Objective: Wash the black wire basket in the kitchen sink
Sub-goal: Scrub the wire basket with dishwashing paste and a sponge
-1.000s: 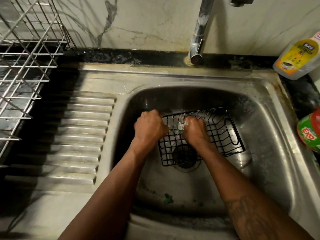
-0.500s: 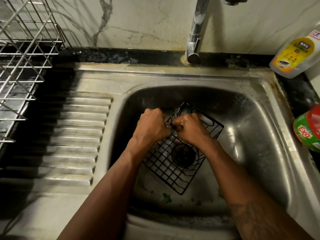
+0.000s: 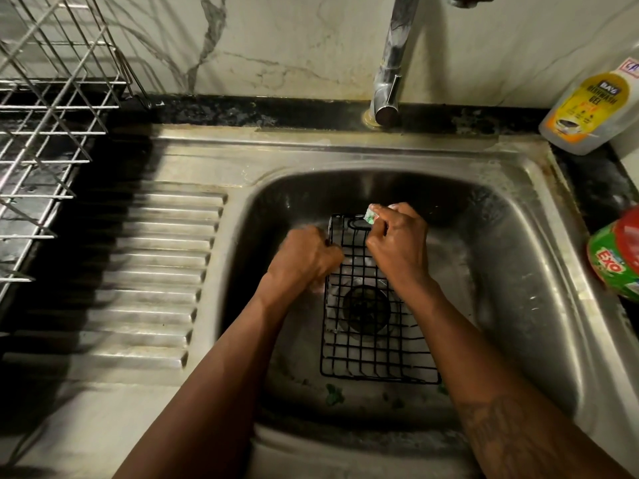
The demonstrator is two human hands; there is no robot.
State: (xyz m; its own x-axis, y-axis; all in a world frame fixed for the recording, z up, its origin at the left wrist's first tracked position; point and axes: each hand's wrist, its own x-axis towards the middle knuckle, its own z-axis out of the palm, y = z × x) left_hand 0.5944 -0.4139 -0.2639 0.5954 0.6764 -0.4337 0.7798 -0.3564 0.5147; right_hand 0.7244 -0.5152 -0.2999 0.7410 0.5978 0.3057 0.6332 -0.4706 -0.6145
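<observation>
While the left hand [image 3: 306, 259] curls tight around the left edge of the basket [image 3: 366, 344], the right hand [image 3: 397, 247] pinches a small green scrub pad [image 3: 370, 215] against its far rim. The basket lies in the sink [image 3: 539, 257], over the drain [image 3: 366, 309]. This looks like the scrubbing step. Next, the 2 hands probably need to turn it, scrub the other wires, then rinse under the tap [image 3: 390, 81].

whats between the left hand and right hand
Head view: a narrow strip of the black wire basket, which the left hand grips; the right hand pinches a scrub pad.
</observation>
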